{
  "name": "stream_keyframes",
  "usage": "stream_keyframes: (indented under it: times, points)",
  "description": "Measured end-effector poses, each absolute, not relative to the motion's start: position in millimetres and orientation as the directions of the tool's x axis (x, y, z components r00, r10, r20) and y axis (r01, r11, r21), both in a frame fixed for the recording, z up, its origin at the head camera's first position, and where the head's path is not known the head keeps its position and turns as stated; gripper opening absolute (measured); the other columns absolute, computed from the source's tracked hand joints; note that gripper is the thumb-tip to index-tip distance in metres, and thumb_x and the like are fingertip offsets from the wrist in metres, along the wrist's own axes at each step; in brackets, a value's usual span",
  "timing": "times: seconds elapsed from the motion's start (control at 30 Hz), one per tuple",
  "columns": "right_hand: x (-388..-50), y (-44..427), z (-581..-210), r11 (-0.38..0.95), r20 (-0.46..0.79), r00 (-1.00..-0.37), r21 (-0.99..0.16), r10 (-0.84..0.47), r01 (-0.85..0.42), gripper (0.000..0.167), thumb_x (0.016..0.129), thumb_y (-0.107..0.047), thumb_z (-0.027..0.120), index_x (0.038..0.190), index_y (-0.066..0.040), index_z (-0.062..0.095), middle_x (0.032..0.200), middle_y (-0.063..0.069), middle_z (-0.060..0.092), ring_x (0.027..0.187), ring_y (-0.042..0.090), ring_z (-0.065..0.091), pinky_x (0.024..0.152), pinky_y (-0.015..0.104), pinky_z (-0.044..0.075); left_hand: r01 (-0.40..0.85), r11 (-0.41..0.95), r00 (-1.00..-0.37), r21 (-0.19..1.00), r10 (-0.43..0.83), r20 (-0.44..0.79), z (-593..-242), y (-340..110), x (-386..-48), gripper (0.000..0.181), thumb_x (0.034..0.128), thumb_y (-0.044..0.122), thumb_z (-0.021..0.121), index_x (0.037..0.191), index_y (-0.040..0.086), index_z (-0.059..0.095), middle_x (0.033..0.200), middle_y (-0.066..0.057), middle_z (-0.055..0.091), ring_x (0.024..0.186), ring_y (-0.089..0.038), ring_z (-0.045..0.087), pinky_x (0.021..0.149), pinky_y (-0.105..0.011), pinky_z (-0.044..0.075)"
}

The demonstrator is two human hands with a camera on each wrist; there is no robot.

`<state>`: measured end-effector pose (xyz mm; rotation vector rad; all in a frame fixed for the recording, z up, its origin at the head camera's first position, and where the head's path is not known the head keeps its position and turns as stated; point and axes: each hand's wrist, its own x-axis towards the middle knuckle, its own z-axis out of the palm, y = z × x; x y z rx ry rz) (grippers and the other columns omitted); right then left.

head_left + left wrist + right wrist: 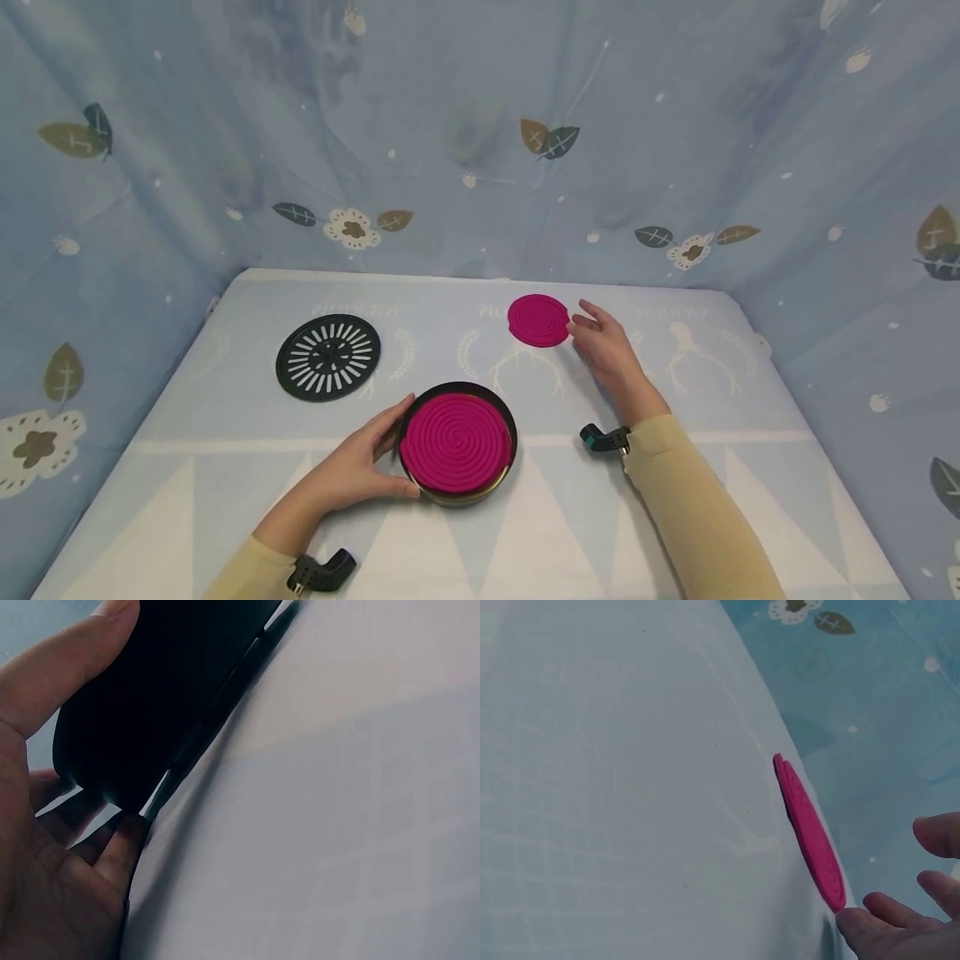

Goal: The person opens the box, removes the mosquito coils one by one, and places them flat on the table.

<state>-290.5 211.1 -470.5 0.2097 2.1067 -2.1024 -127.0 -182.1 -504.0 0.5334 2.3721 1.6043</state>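
Observation:
A round tin [463, 501] with a black rim stands on the table, filled at the top by a pink mosquito coil [456, 442]. My left hand [352, 471] grips its left side, thumb at the front and fingers round the back; in the left wrist view the tin [157, 697] looks like a dark wall between thumb and fingers. Farther back lies another pink mosquito coil [538, 320], flat on the cloth. My right hand [607, 350] is at its right edge, fingers loosely extended. In the right wrist view a fingertip meets the end of this coil [810, 832].
A black slotted round lid [328, 358] lies on the table at the back left. The patterned tablecloth [630, 517] reaches to a blue curtain [465, 225] with leaves and flowers, which encloses the back and both sides.

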Motion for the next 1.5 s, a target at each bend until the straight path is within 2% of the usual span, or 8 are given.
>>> stream_keyframes:
  times: [0.23,0.47,0.77,0.93,1.23,1.5]
  points:
    - [-267,200,-461,0.099,-0.133,-0.986,-0.987,-0.098,0.123,0.063,0.097,-0.012,0.063,0.153,-0.009,0.035,0.147,0.018,0.046,0.132,0.026,0.047,0.111,0.039,0.043,0.167,0.311,-0.905,0.936,0.425,0.02,-504,-184,-121,0.121,0.0603,0.035,0.096,0.158,0.017,0.027,0.16,0.0,0.026,0.145,-0.02,0.024,0.113,-0.024,0.032]
    - [-241,181,-444,0.114,-0.087,-0.964,-0.992,-0.252,0.06,0.063,0.095,-0.014,0.066,0.15,-0.004,0.038,0.144,0.023,0.047,0.126,0.03,0.051,0.101,0.03,0.052,0.154,0.333,-0.915,0.93,0.403,0.007,-502,-186,-119,0.121,0.0592,0.035,0.096,0.157,0.021,0.028,0.16,0.004,0.027,0.145,-0.017,0.025,0.112,-0.022,0.032]
    - [-227,162,-439,0.21,-0.077,-0.926,-0.978,-0.37,-0.003,0.059,0.093,-0.02,0.071,0.146,-0.009,0.047,0.14,0.02,0.052,0.12,0.025,0.058,0.104,0.037,0.05,0.147,0.35,-0.92,0.925,0.392,-0.002,-500,-185,-121,0.121,0.0579,0.036,0.096,0.157,0.024,0.028,0.159,0.006,0.027,0.145,-0.016,0.025,0.112,-0.022,0.032]
    - [-217,155,-437,0.23,-0.085,-0.905,-0.973,-0.417,-0.014,0.058,0.092,-0.025,0.072,0.145,-0.013,0.05,0.139,0.018,0.053,0.118,0.023,0.06,0.103,0.036,0.05,0.148,0.33,-0.915,0.932,0.404,0.002,-501,-183,-122,0.121,0.0593,0.034,0.096,0.158,0.02,0.027,0.16,0.002,0.026,0.146,-0.02,0.024,0.113,-0.023,0.032]
    - [-202,145,-437,0.224,-0.072,-0.851,-0.973,-0.521,-0.054,0.055,0.096,-0.021,0.067,0.146,-0.008,0.048,0.138,0.019,0.055,0.122,0.023,0.058,0.105,0.038,0.049,0.162,0.339,-0.913,0.927,0.407,0.01,-504,-182,-121,0.12,0.0597,0.037,0.095,0.158,0.02,0.027,0.159,0.005,0.027,0.145,-0.015,0.026,0.112,-0.022,0.033]
    - [-197,134,-431,0.219,-0.065,-0.812,-0.973,-0.58,-0.078,0.052,0.096,-0.021,0.067,0.144,-0.011,0.05,0.138,0.017,0.056,0.121,0.022,0.058,0.101,0.034,0.052,0.175,0.338,-0.913,0.925,0.408,0.024,-500,-182,-125,0.12,0.0596,0.036,0.096,0.157,0.02,0.028,0.159,0.005,0.027,0.144,-0.016,0.026,0.112,-0.024,0.034]
